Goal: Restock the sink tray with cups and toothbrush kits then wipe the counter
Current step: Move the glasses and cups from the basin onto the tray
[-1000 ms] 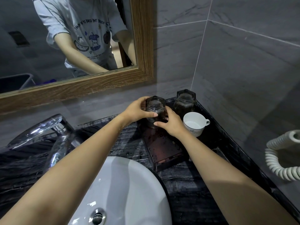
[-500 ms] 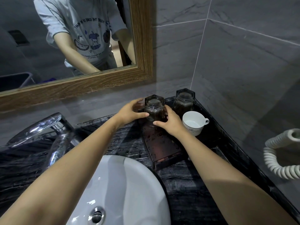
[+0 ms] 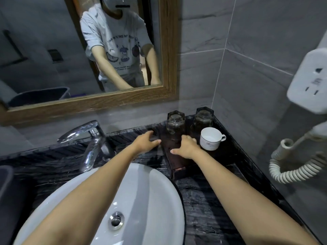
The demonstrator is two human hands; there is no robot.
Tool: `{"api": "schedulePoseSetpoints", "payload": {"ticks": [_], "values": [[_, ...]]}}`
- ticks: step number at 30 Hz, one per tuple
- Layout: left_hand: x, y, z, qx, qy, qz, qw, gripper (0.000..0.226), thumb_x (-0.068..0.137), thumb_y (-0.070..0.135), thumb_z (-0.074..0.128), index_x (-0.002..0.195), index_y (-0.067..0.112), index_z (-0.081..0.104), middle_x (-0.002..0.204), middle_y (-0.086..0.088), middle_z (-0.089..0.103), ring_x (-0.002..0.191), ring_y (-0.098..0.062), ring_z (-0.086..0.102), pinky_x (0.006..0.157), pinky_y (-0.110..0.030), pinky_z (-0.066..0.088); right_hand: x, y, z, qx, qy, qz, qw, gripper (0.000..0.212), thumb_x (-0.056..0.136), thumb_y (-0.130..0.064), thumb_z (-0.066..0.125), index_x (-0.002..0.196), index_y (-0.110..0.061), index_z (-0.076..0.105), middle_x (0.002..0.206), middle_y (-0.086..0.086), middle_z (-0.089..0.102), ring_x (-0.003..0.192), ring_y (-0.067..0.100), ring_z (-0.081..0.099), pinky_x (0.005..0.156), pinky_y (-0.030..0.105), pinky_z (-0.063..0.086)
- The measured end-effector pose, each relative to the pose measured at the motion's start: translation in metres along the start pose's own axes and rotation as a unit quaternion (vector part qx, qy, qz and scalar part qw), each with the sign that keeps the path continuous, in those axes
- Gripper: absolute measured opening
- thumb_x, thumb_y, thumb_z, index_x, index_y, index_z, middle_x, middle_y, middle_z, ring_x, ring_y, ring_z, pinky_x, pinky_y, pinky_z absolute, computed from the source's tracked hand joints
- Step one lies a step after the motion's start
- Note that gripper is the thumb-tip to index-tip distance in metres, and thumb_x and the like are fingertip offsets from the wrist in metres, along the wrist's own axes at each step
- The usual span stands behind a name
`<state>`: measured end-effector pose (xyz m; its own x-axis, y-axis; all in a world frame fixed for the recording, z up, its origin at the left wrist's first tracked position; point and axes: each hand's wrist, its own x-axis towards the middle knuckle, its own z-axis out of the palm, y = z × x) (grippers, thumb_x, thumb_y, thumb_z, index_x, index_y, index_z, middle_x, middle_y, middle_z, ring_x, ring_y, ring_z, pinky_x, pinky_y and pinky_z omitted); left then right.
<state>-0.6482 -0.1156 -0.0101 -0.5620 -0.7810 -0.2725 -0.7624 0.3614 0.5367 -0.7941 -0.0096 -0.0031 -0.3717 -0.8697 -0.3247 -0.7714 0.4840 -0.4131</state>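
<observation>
A dark brown tray [image 3: 174, 162] lies on the black marble counter [image 3: 208, 200] right of the basin. Two dark hexagonal glass cups stand upside down at its far end, one on the left [image 3: 175, 125] and one on the right [image 3: 203, 119]. A white mug [image 3: 210, 138] stands upright just in front of the right glass. My left hand [image 3: 146, 142] hovers at the tray's left edge, fingers apart, holding nothing. My right hand [image 3: 186, 146] rests over the tray just below the left glass, fingers spread and empty.
A white basin [image 3: 141, 200] fills the near left, with a chrome tap [image 3: 88, 138] behind it. A wood-framed mirror [image 3: 88, 101] hangs above. On the right wall are a white socket unit [image 3: 309, 82] and a coiled hairdryer cord [image 3: 293, 167].
Both hands have let go of the left glass, which now stands on the tray. The hands have drawn back toward me and the view has tilted upward.
</observation>
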Motion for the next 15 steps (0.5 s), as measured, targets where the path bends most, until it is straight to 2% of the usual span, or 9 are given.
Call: {"api": "schedulePoseSetpoints", "payload": {"ticks": [3,5,7,8,9,11,14,15], "values": [[-0.047,-0.009,-0.016,0.052,-0.068,-0.042,0.995,0.069,0.087,0.048,0.051,0.142,0.012,0.03,0.148,-0.007,0.039,0.132,-0.024,0.042,0.108,-0.035,0.035,-0.029,-0.027,-0.007,-0.074,-0.093,-0.017,0.993,0.083,0.087,-0.046,0.056,0.146,-0.001,0.019,0.153,0.015,0.026,0.14,0.031,0.026,0.111,0.036,0.026],[-0.083,-0.015,-0.032,0.07,-0.113,-0.067,0.989,0.063,0.087,0.047,0.051,0.139,0.015,0.035,0.142,-0.003,0.046,0.121,-0.022,0.052,0.098,-0.035,0.047,-0.041,-0.045,-0.014,-0.103,-0.14,-0.045,0.984,0.078,0.085,-0.043,0.06,0.143,-0.002,0.028,0.151,0.011,0.033,0.136,0.029,0.036,0.108,0.037,0.034],[-0.215,-0.079,-0.072,0.057,-0.082,-0.159,0.982,0.057,0.088,0.045,0.051,0.137,0.018,0.039,0.134,-0.001,0.052,0.111,-0.02,0.059,0.089,-0.034,0.053,-0.093,-0.143,0.026,-0.181,-0.232,-0.166,0.941,0.07,0.084,-0.045,0.062,0.138,-0.006,0.04,0.145,0.008,0.042,0.128,0.027,0.046,0.1,0.038,0.044],[-0.221,-0.08,-0.083,0.058,-0.098,-0.179,0.977,0.055,0.089,0.044,0.05,0.136,0.02,0.04,0.131,0.001,0.053,0.109,-0.018,0.06,0.087,-0.033,0.053,-0.094,-0.152,0.021,-0.174,-0.247,-0.173,0.938,0.067,0.083,-0.046,0.062,0.136,-0.008,0.044,0.143,0.006,0.046,0.124,0.026,0.05,0.098,0.039,0.046],[-0.224,-0.084,-0.092,0.074,-0.101,-0.183,0.975,0.052,0.089,0.044,0.05,0.135,0.022,0.042,0.13,0.002,0.054,0.108,-0.017,0.06,0.087,-0.033,0.053,-0.096,-0.158,0.015,-0.173,-0.273,-0.165,0.932,0.066,0.082,-0.046,0.064,0.135,-0.011,0.045,0.141,0.005,0.048,0.122,0.026,0.052,0.098,0.041,0.047],[-0.303,-0.131,-0.131,0.063,-0.073,-0.22,0.971,0.048,0.089,0.045,0.05,0.133,0.026,0.044,0.124,0.004,0.055,0.106,-0.015,0.059,0.086,-0.032,0.053,-0.118,-0.239,0.041,-0.212,-0.316,-0.22,0.898,0.063,0.082,-0.042,0.066,0.135,-0.013,0.046,0.138,0.004,0.05,0.119,0.026,0.055,0.096,0.045,0.05],[-0.31,-0.139,-0.146,0.057,-0.117,-0.241,0.962,0.052,0.088,0.044,0.051,0.135,0.026,0.041,0.121,0.003,0.054,0.11,-0.017,0.058,0.092,-0.035,0.051,-0.116,-0.247,0.032,-0.194,-0.354,-0.228,0.886,0.051,0.084,-0.035,0.065,0.129,-0.012,0.052,0.128,0.002,0.054,0.115,0.023,0.058,0.077,0.036,0.053],[-0.306,-0.142,-0.146,0.044,-0.133,-0.249,0.958,0.052,0.088,0.045,0.051,0.136,0.025,0.04,0.123,0.002,0.055,0.113,-0.018,0.058,0.094,-0.036,0.05,-0.115,-0.245,0.032,-0.192,-0.361,-0.228,0.884,0.048,0.085,-0.033,0.065,0.126,-0.013,0.054,0.125,0.002,0.056,0.113,0.022,0.059,0.077,0.034,0.053]]}}
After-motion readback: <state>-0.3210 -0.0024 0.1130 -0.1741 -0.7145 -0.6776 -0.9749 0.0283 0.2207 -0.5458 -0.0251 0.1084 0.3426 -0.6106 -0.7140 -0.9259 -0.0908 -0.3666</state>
